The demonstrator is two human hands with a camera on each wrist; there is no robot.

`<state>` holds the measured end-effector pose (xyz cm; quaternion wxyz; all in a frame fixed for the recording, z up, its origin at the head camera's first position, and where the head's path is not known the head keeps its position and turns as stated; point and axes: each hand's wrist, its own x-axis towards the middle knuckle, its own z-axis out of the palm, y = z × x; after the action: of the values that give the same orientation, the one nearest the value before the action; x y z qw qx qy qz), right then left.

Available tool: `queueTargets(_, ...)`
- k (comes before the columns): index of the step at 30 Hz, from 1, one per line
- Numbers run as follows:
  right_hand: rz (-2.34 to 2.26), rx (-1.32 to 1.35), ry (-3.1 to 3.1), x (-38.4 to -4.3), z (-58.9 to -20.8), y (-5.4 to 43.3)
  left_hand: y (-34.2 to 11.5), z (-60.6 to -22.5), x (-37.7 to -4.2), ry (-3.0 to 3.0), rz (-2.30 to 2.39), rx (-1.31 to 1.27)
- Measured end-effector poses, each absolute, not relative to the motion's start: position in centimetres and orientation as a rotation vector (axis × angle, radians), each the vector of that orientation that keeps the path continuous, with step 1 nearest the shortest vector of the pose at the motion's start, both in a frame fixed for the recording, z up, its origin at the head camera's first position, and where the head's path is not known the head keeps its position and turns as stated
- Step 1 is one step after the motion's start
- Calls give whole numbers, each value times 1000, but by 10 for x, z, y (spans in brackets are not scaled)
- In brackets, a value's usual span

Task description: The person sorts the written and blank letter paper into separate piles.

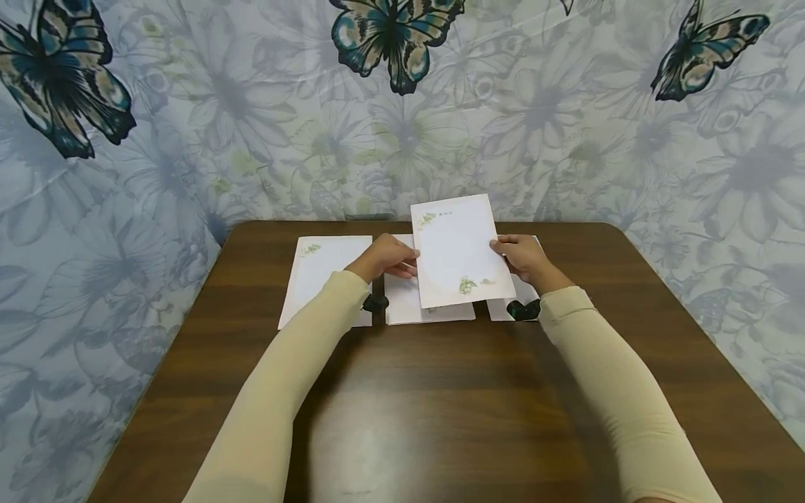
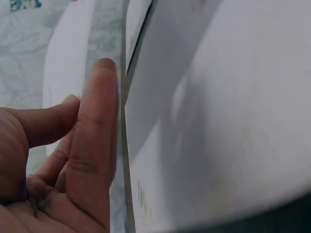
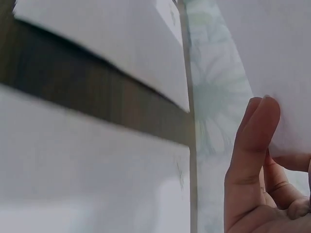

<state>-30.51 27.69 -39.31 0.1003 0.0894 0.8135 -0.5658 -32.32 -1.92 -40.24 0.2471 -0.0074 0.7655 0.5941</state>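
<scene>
Head view: left hand point(image 1: 391, 258) and right hand point(image 1: 527, 260) each pinch a side edge of the printed sheet point(image 1: 462, 251), raised over the middle paper point(image 1: 405, 307); light, even pressure should avoid creases. Bare worktop point(image 1: 434, 412) opens nearer. Left wrist: the grip is narrow. Right wrist: a worktop gap parts two lower papers point(image 3: 73, 165)

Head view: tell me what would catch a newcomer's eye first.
Probably the floral-printed white sheet, held at its sides by the left hand and right hand, above other sheets on the wooden table. Next, likely the large teal-and-black butterfly at top centre, on the floral backdrop.
</scene>
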Motion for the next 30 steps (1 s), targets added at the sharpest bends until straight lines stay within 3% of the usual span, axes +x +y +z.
queueTargets(14,-1502,323,2416,-289,-379,345,47,-406,-329,2070,1712,66)
queueTargets(30,-1261,525,2660,-266,-410,399,120,-430,-322,2168,1625,122)
